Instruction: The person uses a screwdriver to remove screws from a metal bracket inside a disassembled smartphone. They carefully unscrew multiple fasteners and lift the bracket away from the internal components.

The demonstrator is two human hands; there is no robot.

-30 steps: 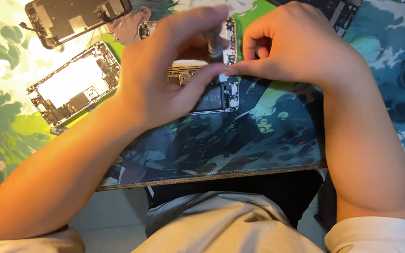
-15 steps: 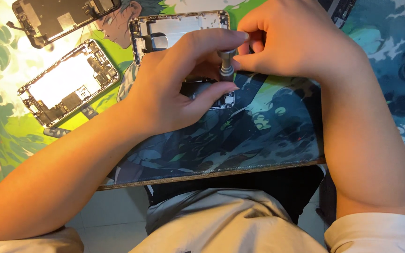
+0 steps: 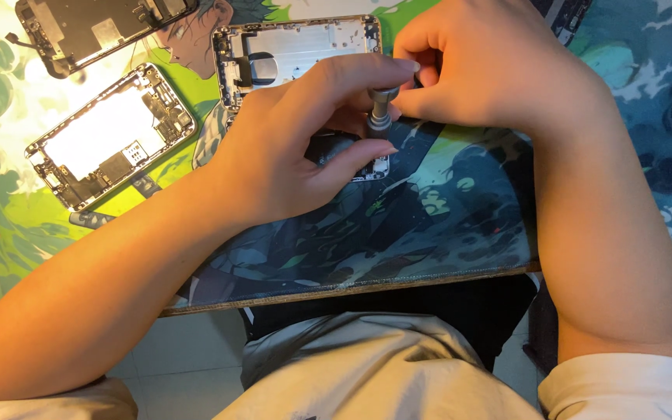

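An opened phone chassis (image 3: 297, 50) lies at the top middle of a printed desk mat (image 3: 445, 210), silver inside showing. My left hand (image 3: 289, 148) rests over its lower half, thumb and fingers pressing on it. My right hand (image 3: 491, 66) pinches a small grey screwdriver (image 3: 380, 109), held upright with its cap under my fingertips and its tip down on the phone's lower end. The tip itself is hidden behind my left fingers.
A second stripped phone frame (image 3: 110, 136) lies tilted at the left. A dark screen assembly (image 3: 95, 27) sits at the top left corner. The wooden table edge (image 3: 351, 288) runs below the mat, with my lap beneath it.
The view has shifted, so the phones sit lower in frame. My left hand slid down off the chassis top, uncovering its silver inside. The screwdriver now stands clear between both hands.
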